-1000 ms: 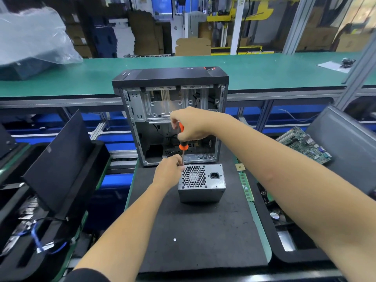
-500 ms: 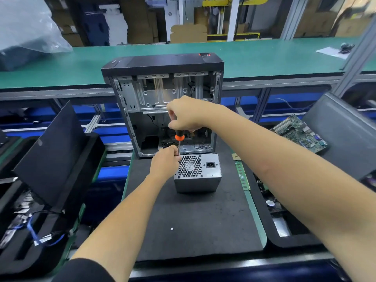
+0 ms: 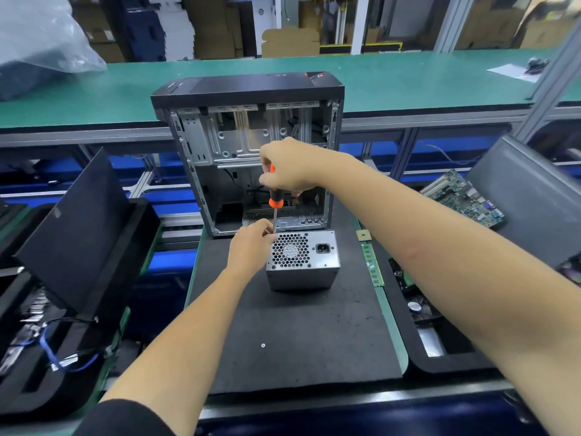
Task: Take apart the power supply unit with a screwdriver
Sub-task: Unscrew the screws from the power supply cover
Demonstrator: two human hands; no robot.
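The grey metal power supply unit (image 3: 303,259) stands on the dark foam mat (image 3: 298,335), its fan grille and power socket facing up. My right hand (image 3: 290,163) grips the orange-and-black handle of the screwdriver (image 3: 275,201), held upright with its tip at the unit's top left corner. My left hand (image 3: 251,243) sits against the unit's left side, fingers curled around the screwdriver shaft near the tip. The screw itself is hidden by my fingers.
An open black computer case (image 3: 251,152) stands right behind the unit. A loose screw (image 3: 263,345) lies on the mat. A RAM stick (image 3: 372,265) and a motherboard (image 3: 463,198) lie to the right; black trays with cables (image 3: 59,357) sit at the left.
The hands and screwdriver stay at the unit's top left corner. The view has shifted slightly; nothing was let go or picked up.
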